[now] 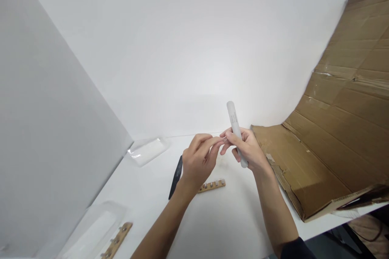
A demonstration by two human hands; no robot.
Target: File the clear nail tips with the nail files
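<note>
My right hand is closed around a grey-white stick-shaped file, held upright and tilted slightly left above the white table. My left hand is just left of it, fingers curled, with its fingertips touching the file near the right thumb. Whether the left fingers hold anything is too small to see. Under the hands lies a short wooden strip with several small studs. A black flat tool lies left of the left wrist.
A flattened cardboard box leans against the wall on the right. A clear plastic tray sits at the back left. Another clear tray and a second studded wooden strip lie at the near left. A grey panel walls the left.
</note>
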